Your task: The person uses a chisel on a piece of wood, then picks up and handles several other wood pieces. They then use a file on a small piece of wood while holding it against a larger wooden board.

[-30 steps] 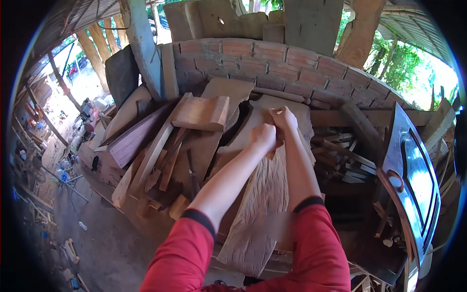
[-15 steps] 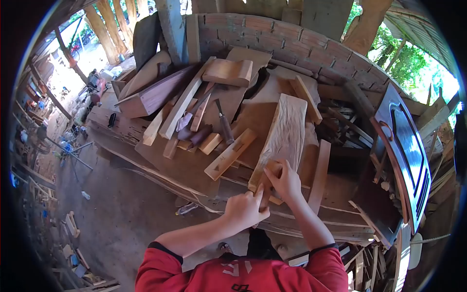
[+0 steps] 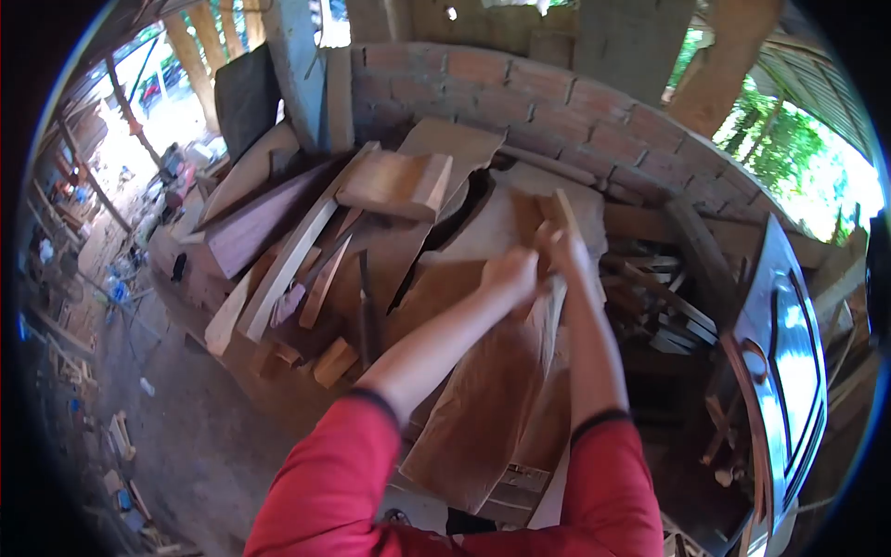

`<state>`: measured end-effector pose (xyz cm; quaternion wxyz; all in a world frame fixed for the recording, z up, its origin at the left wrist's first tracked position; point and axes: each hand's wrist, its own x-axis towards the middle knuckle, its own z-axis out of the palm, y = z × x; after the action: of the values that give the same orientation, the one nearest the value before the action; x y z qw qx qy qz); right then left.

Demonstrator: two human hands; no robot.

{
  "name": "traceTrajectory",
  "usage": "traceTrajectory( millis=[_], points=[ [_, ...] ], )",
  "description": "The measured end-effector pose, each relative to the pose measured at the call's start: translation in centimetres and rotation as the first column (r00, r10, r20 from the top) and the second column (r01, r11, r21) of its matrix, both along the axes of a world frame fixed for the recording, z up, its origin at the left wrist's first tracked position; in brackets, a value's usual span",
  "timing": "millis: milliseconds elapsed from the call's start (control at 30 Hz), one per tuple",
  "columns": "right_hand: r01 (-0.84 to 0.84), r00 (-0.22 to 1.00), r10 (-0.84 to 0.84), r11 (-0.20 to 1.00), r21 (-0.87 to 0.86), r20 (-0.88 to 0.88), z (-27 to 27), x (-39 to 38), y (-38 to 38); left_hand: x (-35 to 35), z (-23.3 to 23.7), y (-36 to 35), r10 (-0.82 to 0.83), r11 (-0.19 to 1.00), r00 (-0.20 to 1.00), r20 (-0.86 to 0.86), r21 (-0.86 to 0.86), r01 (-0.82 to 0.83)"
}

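The hands number two: one left hand [image 3: 512, 277] and one right hand [image 3: 560, 249]. There are two forearms [image 3: 436, 342], two red sleeves [image 3: 325, 478], one wide board [image 3: 478, 413] below them, one curved wood block [image 3: 394, 181], one chisel [image 3: 369, 320], one glossy panel [image 3: 787, 371], one brick wall [image 3: 538, 130] and one blue-grey post [image 3: 299, 84]. Scrap pieces [image 3: 670, 306] number several, too jumbled to count.

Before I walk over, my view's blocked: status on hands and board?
Left hand, right hand: close together by board's far end, grip blurred. Slim dark tool lying to board's left.

sleeves [image 3: 325, 473]: red, short, plain-coloured; cuff bands [image 3: 375, 403]: narrow, dark, one per sleeve; forearms [image 3: 445, 340]: bare
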<state>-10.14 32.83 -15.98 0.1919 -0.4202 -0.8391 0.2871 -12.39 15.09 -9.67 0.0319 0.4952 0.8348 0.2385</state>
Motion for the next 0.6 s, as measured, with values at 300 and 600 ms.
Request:
traceTrajectory(
  millis=[300, 600],
  points=[
    [0.027, 0.993, -0.035, 0.996, 0.08, 0.111, 11.4, 4.5, -6.7, 3.7, 5.7, -3.0, -0.036, 0.997, 0.998, 0.06, -0.068, 0.04],
    [-0.003, 0.983, 0.005, 1.0, -0.009, 0.186, 9.2, 20.0, -29.6, 18.4, 4.4, -26.0, -0.062, 0.988, 0.995, 0.074, -0.14, 0.071]
  ],
)
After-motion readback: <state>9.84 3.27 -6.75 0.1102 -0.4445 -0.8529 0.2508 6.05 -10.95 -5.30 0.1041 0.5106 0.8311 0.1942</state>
